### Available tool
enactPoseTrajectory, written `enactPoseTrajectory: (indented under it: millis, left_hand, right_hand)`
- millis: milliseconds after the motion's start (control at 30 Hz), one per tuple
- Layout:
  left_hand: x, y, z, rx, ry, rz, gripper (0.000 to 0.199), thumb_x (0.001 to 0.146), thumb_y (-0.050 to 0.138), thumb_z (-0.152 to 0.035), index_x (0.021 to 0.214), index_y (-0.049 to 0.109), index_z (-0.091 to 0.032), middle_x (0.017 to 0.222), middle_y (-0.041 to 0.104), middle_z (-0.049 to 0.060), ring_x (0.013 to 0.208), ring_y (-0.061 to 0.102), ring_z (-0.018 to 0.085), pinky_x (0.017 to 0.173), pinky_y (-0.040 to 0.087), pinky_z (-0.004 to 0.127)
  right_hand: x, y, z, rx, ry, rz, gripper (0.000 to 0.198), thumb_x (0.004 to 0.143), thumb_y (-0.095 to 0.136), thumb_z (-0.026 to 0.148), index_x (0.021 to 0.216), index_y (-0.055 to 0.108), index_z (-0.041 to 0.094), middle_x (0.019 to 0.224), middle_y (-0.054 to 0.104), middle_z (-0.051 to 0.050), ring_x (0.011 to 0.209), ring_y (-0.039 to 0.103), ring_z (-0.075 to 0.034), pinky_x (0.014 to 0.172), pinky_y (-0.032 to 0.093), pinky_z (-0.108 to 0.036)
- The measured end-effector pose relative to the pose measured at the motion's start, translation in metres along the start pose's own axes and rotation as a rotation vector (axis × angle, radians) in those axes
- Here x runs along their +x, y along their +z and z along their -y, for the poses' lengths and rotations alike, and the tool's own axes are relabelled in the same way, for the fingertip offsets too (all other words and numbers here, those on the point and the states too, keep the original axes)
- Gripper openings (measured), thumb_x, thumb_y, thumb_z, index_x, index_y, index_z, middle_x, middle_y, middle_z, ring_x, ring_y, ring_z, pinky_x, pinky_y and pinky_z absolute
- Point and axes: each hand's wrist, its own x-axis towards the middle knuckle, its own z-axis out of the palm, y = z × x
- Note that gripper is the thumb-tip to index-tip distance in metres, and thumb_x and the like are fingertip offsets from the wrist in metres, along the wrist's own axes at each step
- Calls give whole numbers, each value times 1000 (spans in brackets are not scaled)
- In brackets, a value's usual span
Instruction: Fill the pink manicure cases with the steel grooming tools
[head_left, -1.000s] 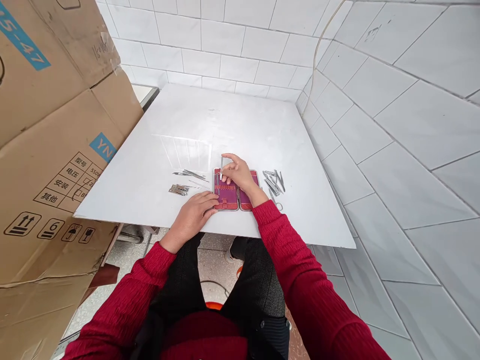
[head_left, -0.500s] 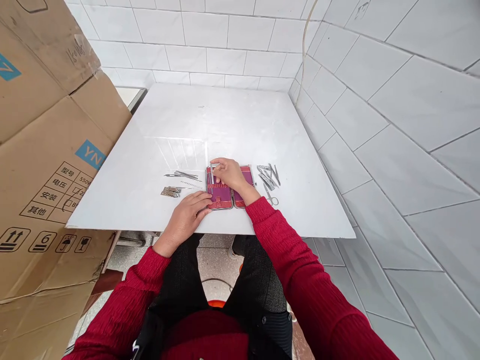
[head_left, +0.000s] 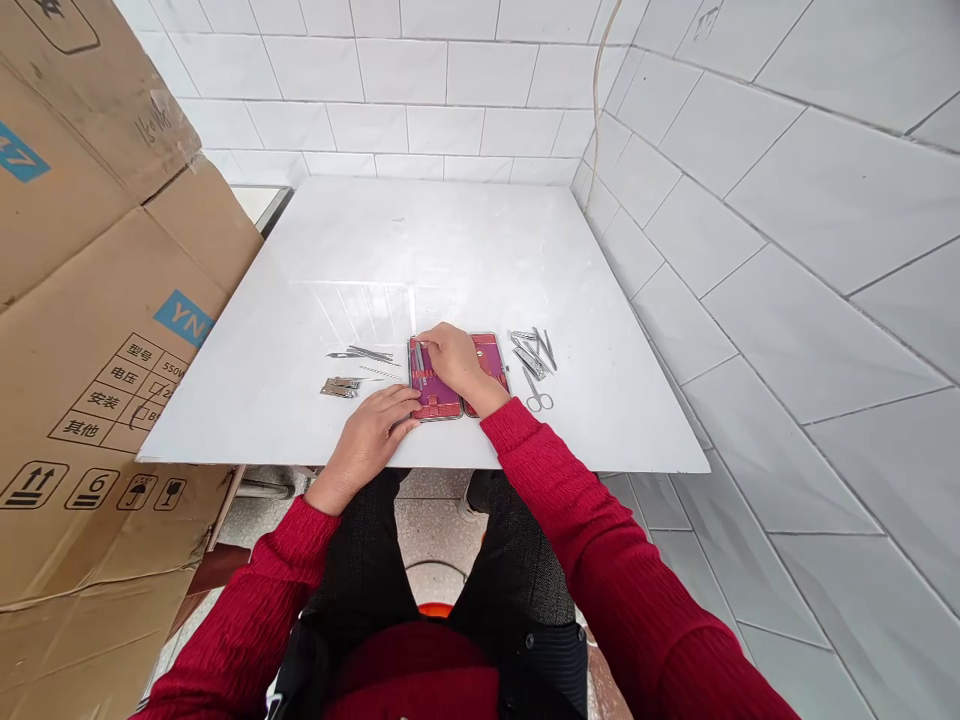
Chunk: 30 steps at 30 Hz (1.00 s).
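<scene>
A red manicure case (head_left: pixel 441 410) with purple lining lies spread out flat near the table's front edge. My left hand (head_left: pixel 371 425) grips its lower left corner, fingertips over the edge and thumb at the front. Over the case's left half, my right hand (head_left: pixel 451 362) has its fingers bent at the top end of a slim metal manicure tool (head_left: pixel 419 356), which lies along the elastic loops. The hand hides part of the lining. To the left lie nail clippers (head_left: pixel 341 387) and several thin tools (head_left: pixel 367 353). More clippers (head_left: pixel 529 358) and small scissors (head_left: pixel 538 396) are on the right.
The white table (head_left: pixel 465 250) meets a tiled wall (head_left: pixel 442 75) at the back and another on the right. Large cardboard boxes (head_left: pixel 97 300) stand against its left side. A pale cable (head_left: pixel 596 100) hangs in the back right corner.
My right hand's fingers have closed in lower over the case's left half, and the tool now lies flatter along the loops. My left hand stays at the corner. The view has shifted slightly.
</scene>
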Motion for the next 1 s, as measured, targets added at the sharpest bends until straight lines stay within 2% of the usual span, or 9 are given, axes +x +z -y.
enactPoseTrajectory:
  millis: [233, 533, 700, 833, 1000]
  left_hand:
    - [0, 1, 1, -2, 2, -1, 29, 104, 51, -38, 119, 70, -23, 130, 71, 8, 129, 60, 26, 111, 50, 51]
    - [0, 1, -1, -14, 10, -6, 28, 104, 51, -37, 118, 70, -23, 129, 71, 9, 129, 60, 27, 111, 50, 50]
    - [-1, 1, 0, -15, 10, -12, 28, 103, 52, -38, 119, 70, -22, 130, 71, 9, 128, 60, 27, 111, 49, 50]
    - [-1, 1, -2, -12, 19, -17, 27, 103, 53, -35, 120, 70, -21, 129, 71, 9, 126, 62, 26, 110, 50, 49]
    - [-2, 1, -5, -22, 22, -37, 25, 102, 56, -31, 120, 70, -21, 128, 71, 9, 124, 62, 27, 106, 52, 48]
  right_hand:
    - [-5, 0, 1, -69, -48, 24, 43, 101, 35, 9, 101, 76, 18, 99, 70, -6, 92, 60, -19, 79, 42, -27]
    - [-5, 3, 0, -129, -16, 41, 39, 104, 36, 13, 105, 74, 19, 105, 66, -7, 89, 58, -18, 77, 40, -26]
    - [-5, 2, 1, -88, -16, 10, 38, 105, 37, 16, 113, 74, 18, 108, 67, -8, 95, 58, -19, 83, 41, -28]
    - [-8, 1, 11, -22, -87, -5, 32, 102, 44, 16, 118, 72, 17, 115, 68, -8, 101, 60, -19, 82, 41, -28]
    - [-7, 2, 39, -31, -221, 147, 22, 98, 53, 21, 98, 75, 17, 101, 70, -5, 88, 61, -18, 72, 37, -28]
